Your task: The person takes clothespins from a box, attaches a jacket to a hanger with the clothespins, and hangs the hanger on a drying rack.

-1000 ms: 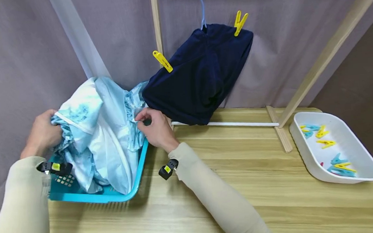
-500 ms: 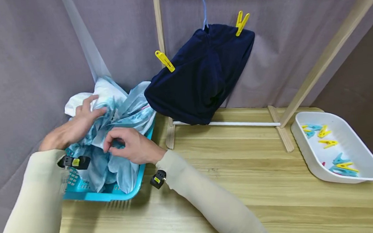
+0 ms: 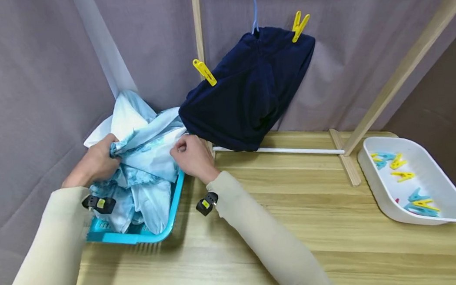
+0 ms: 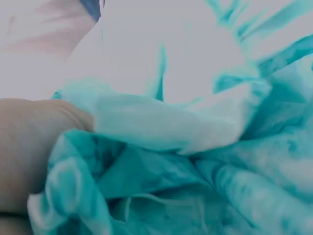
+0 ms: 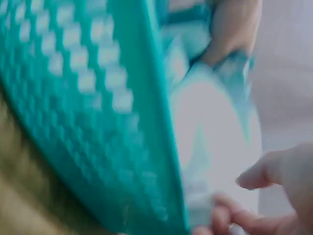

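Left hand (image 3: 99, 160): fingers curled round bunched blue-and-white cloth (image 3: 154, 155); sleeved forearm (image 3: 42, 254) angled in from lower left.
Right hand (image 3: 193, 157): fingers bent, thumb apart from them, beside cloth's right side; whether fabric is held, cannot tell.
Cloth: heaped in and above turquoise basket (image 3: 147, 239).
Navy garment (image 3: 248, 93): hangs just beyond right hand.

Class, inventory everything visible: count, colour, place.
Basket: one, turquoise, left
Cloth: count unclear, blue-white, partly in basket
Hanger: one, blue, top
Garment: one, navy, on hanger
Clipped pegs: two, yellow, on garment
Tub: one, white, right
Loose pegs: several, multicoloured, in tub
Table: one, tan, beneath
Rack: one, tan, on table
Rod: one, white, rack's base
Curtain: one, grey, behind
Strip: one, pale, behind
Cameras: two, black, foreground
Sleeves: two, beige, foreground
Hands: two, bare, at cloth
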